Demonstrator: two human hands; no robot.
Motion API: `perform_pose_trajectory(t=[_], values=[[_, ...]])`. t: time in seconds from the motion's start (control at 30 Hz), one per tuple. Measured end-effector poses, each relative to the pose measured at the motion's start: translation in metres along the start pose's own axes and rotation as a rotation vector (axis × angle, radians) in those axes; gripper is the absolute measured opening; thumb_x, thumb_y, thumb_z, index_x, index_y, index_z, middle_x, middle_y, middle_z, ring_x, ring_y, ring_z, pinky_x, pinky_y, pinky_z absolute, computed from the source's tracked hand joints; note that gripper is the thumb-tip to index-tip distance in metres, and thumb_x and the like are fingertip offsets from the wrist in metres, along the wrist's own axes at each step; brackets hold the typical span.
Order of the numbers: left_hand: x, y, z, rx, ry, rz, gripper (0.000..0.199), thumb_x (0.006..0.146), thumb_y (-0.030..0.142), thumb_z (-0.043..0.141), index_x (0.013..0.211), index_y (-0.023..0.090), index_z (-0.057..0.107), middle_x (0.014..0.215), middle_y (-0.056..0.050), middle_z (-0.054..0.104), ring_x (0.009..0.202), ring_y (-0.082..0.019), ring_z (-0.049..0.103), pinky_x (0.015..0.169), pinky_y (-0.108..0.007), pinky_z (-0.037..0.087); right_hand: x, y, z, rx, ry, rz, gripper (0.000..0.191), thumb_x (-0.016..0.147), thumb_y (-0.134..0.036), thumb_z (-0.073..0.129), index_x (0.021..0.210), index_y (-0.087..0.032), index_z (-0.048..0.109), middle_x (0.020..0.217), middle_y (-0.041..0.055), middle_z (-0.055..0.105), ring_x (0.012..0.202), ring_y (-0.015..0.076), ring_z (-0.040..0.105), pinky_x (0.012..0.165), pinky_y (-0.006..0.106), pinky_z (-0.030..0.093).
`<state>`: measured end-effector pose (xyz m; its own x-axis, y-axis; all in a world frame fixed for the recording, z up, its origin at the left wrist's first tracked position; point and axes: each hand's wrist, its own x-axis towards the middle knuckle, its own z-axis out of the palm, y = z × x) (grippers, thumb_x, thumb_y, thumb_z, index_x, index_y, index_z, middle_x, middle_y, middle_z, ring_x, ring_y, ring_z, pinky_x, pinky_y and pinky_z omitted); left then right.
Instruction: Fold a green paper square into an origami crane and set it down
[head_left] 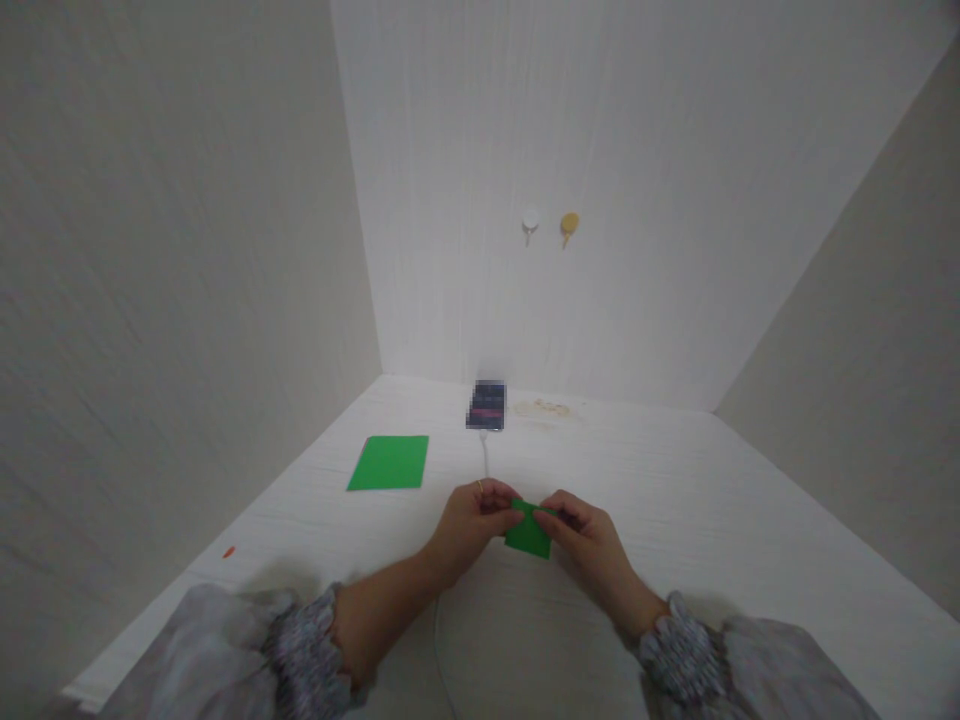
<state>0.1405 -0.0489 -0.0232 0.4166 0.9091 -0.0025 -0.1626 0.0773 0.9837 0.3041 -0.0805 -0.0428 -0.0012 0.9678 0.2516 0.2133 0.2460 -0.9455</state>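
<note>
A small square of green paper [529,537], apparently folded, is held up between my two hands over the white table. My left hand [478,520] pinches its upper left corner between thumb and fingers. At the upper right corner, my right hand [585,530] grips it the same way. The fingertips behind the paper are partly hidden. To the left lies a larger flat green sheet [390,463], apart from both hands.
A phone with a blurred screen [487,405] rests by the back wall, its white cable [442,650] running toward me beneath my left arm. A small orange scrap [229,552] lies at the left edge. Two hooks, white [530,219] and yellow [570,224], are on the wall.
</note>
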Motion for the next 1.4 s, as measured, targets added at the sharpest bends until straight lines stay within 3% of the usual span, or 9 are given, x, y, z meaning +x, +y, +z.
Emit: perform_pose_trajectory(t=[0.17,0.53,0.87,1.0,1.17,1.4], values=[[-0.001,0.001,0.003,0.039,0.004,-0.023,0.020,0.063,0.029,0.066,0.070,0.012,0.058,0.062,-0.001,0.060,0.057,-0.011,0.056,0.057,-0.024,0.045,-0.001,-0.002,0.000,-0.040,-0.003,-0.006,0.018,0.074,-0.033,0.057,0.065,-0.017,0.058,0.060,-0.0007,0.053,0.058,0.0120,0.047,0.053,0.023,0.039],[-0.002,0.000,0.004,0.039,-0.032,-0.101,0.023,0.056,0.029,0.069,0.065,0.011,0.060,0.057,-0.001,0.060,0.053,-0.011,0.055,0.056,-0.025,0.045,-0.004,-0.023,0.005,-0.202,-0.030,-0.046,0.017,0.075,-0.025,0.050,0.060,-0.017,0.055,0.057,-0.0015,0.051,0.056,0.0121,0.046,0.052,0.022,0.037],[0.010,0.004,-0.014,0.010,0.138,-0.080,0.025,0.058,0.031,0.069,0.067,0.010,0.059,0.061,-0.003,0.062,0.054,-0.011,0.057,0.056,-0.024,0.046,0.008,-0.006,-0.017,-0.033,0.148,-0.028,0.017,0.073,-0.029,0.054,0.061,-0.017,0.057,0.055,-0.0029,0.049,0.056,0.0122,0.046,0.055,0.023,0.036],[0.009,0.003,-0.009,0.005,0.092,-0.070,0.024,0.059,0.031,0.068,0.067,0.012,0.058,0.061,-0.001,0.061,0.055,-0.012,0.057,0.056,-0.025,0.047,0.007,-0.006,-0.009,0.071,0.005,0.018,0.021,0.077,-0.034,0.050,0.070,-0.017,0.059,0.061,-0.0011,0.055,0.060,0.0124,0.050,0.057,0.023,0.038],[0.004,0.001,0.000,0.024,0.038,-0.042,0.021,0.061,0.029,0.067,0.069,0.013,0.058,0.062,0.000,0.061,0.057,-0.011,0.057,0.057,-0.025,0.047,0.001,-0.010,0.007,0.101,-0.140,0.106,0.018,0.070,-0.034,0.059,0.072,-0.016,0.059,0.062,-0.0009,0.059,0.056,0.0124,0.053,0.052,0.023,0.040],[0.004,0.001,0.000,0.013,0.001,-0.057,0.026,0.052,0.020,0.072,0.068,0.012,0.054,0.056,0.002,0.057,0.052,-0.010,0.055,0.054,-0.023,0.046,0.000,-0.010,0.005,0.202,-0.148,0.128,0.018,0.068,-0.030,0.062,0.076,-0.015,0.064,0.066,0.0015,0.064,0.059,0.0134,0.057,0.058,0.026,0.043]])
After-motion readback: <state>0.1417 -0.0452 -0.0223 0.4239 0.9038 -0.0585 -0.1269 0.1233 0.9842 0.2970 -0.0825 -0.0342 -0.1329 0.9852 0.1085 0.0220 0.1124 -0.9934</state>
